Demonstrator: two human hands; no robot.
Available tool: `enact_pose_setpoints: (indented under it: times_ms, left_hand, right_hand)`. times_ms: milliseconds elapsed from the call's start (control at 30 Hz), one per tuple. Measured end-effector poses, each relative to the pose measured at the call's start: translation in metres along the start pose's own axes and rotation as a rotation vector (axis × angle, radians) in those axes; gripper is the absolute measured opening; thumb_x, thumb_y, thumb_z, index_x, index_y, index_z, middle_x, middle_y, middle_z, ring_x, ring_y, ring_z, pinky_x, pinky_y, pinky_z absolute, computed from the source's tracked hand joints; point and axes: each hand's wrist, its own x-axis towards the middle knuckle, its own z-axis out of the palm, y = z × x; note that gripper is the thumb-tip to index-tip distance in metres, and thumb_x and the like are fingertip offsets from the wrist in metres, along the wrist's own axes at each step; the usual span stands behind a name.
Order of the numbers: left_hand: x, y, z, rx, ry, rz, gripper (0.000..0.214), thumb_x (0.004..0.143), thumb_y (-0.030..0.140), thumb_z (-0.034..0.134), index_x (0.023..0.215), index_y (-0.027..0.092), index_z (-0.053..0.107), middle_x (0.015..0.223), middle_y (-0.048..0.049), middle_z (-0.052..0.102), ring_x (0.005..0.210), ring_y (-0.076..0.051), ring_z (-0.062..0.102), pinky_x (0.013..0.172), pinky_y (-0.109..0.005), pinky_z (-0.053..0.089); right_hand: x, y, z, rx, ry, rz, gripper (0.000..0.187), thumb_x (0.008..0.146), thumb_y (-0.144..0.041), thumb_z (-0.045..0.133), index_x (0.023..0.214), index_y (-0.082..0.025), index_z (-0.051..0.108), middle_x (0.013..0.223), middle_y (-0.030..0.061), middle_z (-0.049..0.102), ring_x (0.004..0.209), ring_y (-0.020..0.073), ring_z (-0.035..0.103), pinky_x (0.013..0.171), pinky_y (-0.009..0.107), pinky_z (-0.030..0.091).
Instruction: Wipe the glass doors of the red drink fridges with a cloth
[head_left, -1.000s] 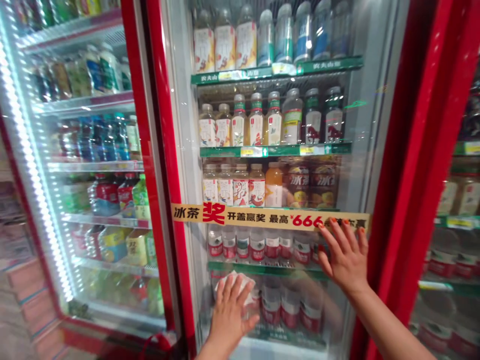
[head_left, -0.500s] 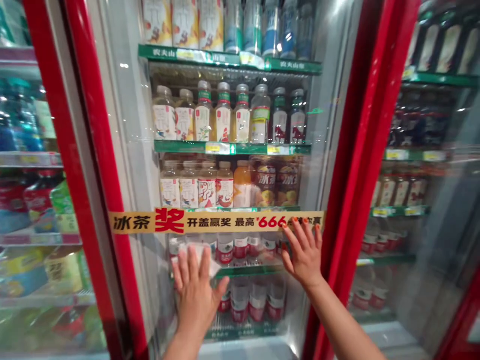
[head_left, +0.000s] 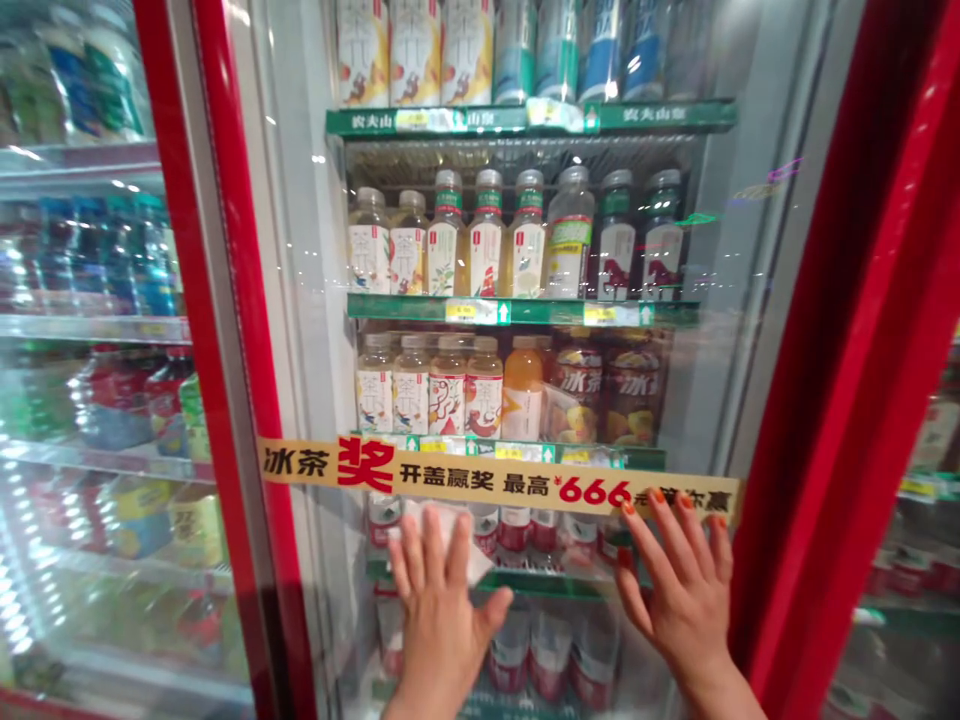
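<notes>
we have our left hand [head_left: 442, 610] flat over a white sheet [head_left: 478, 566], and the sheet is between that hand and the glass door [head_left: 307, 350], just under the yellow strip [head_left: 499, 487]. its grip is spread, thumb out to the side, so it seems to press the sheet, not pinch it. our right hand [head_left: 682, 580] has a spread grip too, with fingertips over the right end of the strip, near the red frame [head_left: 825, 480]. to rub well, we think we should push softly with all our fingers, so the sheet does not slip. we should go easy by the strip, as its edge could lift
</notes>
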Motion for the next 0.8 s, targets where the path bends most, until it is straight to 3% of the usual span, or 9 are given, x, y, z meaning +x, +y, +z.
enact_pose_setpoints:
  times_ms: [67, 133, 200, 300, 400, 500, 600, 700, 800]
  left_hand:
    - [-0.027, 0.007, 0.004, 0.046, 0.002, 0.203, 0.099, 0.099, 0.082, 0.043, 0.176, 0.025, 0.02, 0.188, -0.0096, 0.008, 0.176, -0.035, 0.002, 0.144, -0.054, -0.001]
    - [-0.051, -0.008, 0.003, 0.07, -0.005, 0.298, 0.097, 0.099, 0.081, 0.045, 0.176, 0.028, 0.021, 0.188, -0.0064, 0.009, 0.176, -0.032, 0.004, 0.144, -0.05, -0.001]
    - [-0.06, -0.032, 0.0, 0.074, -0.016, 0.213, 0.09, 0.103, 0.068, 0.047, 0.177, 0.026, 0.018, 0.188, -0.0088, 0.007, 0.176, -0.033, 0.002, 0.144, -0.056, 0.002]
    - [-0.043, -0.052, -0.002, 0.028, 0.012, -0.102, 0.09, 0.105, 0.045, 0.052, 0.177, 0.021, 0.004, 0.187, -0.0191, -0.002, 0.174, -0.044, -0.002, 0.138, -0.076, 0.013]
    - [-0.015, -0.025, 0.001, -0.05, 0.024, -0.258, 0.089, 0.108, 0.05, 0.044, 0.177, 0.018, -0.001, 0.186, -0.0229, -0.011, 0.172, -0.051, -0.01, 0.131, -0.088, 0.012]
    - [-0.006, 0.024, 0.008, -0.098, -0.02, -0.144, 0.095, 0.104, 0.073, 0.036, 0.177, 0.02, 0.007, 0.187, -0.0212, -0.003, 0.173, -0.05, -0.009, 0.132, -0.088, 0.007]
    - [-0.02, 0.055, 0.016, -0.168, -0.095, -0.072, 0.115, 0.094, 0.09, 0.037, 0.177, 0.016, 0.01, 0.186, -0.0241, 0.006, 0.173, -0.05, -0.002, 0.134, -0.085, 0.005]
    - [-0.037, 0.062, 0.022, -0.279, -0.184, -0.021, 0.114, 0.093, 0.088, 0.045, 0.177, 0.021, 0.005, 0.186, -0.0167, 0.013, 0.174, -0.044, 0.008, 0.138, -0.078, 0.016]
    - [-0.046, 0.053, 0.017, -0.347, -0.201, 0.012, 0.104, 0.096, 0.076, 0.052, 0.176, 0.036, -0.001, 0.186, -0.0001, 0.018, 0.174, -0.034, 0.016, 0.139, -0.068, 0.031]
  right_hand:
    - [-0.003, -0.001, 0.001, 0.01, 0.007, 0.019, 0.082, 0.096, -0.038, 0.069, 0.172, -0.035, 0.038, 0.181, 0.0016, 0.034, 0.167, 0.0371, 0.035, 0.14, 0.063, 0.021]
    - [-0.006, -0.006, -0.001, 0.014, 0.003, 0.032, 0.082, 0.096, -0.035, 0.066, 0.173, -0.034, 0.036, 0.182, 0.0013, 0.031, 0.168, 0.0357, 0.033, 0.14, 0.062, 0.02]
    - [-0.006, -0.012, -0.003, 0.023, -0.003, 0.035, 0.083, 0.097, -0.029, 0.063, 0.174, -0.032, 0.033, 0.183, 0.0019, 0.029, 0.169, 0.0339, 0.031, 0.141, 0.062, 0.019]
    - [-0.002, -0.02, -0.006, 0.052, 0.005, 0.053, 0.082, 0.097, -0.022, 0.06, 0.175, -0.028, 0.032, 0.184, 0.0029, 0.026, 0.17, 0.0309, 0.027, 0.142, 0.058, 0.016]
    - [0.002, -0.023, -0.009, 0.094, 0.016, 0.101, 0.079, 0.098, -0.017, 0.058, 0.173, -0.028, 0.035, 0.184, 0.0014, 0.028, 0.17, 0.0286, 0.027, 0.143, 0.055, 0.013]
    - [0.001, -0.031, -0.017, 0.191, 0.038, 0.198, 0.074, 0.101, -0.018, 0.053, 0.172, -0.031, 0.039, 0.182, 0.0016, 0.033, 0.169, 0.032, 0.031, 0.141, 0.062, 0.018]
    - [-0.009, -0.065, -0.025, 0.344, 0.091, 0.344, 0.068, 0.105, -0.027, 0.045, 0.172, -0.03, 0.038, 0.182, 0.0059, 0.033, 0.169, 0.0374, 0.031, 0.134, 0.066, 0.036]
    - [-0.017, -0.12, -0.023, 0.511, -0.034, 0.242, 0.069, 0.108, -0.038, 0.041, 0.176, -0.036, 0.027, 0.178, 0.0025, 0.041, 0.16, 0.0307, 0.048, 0.119, 0.051, 0.057]
    - [-0.012, -0.159, -0.008, 0.591, -0.205, 0.222, 0.077, 0.111, -0.052, 0.034, 0.179, -0.028, 0.007, 0.176, 0.0057, 0.045, 0.156, 0.0256, 0.054, 0.112, 0.04, 0.061]
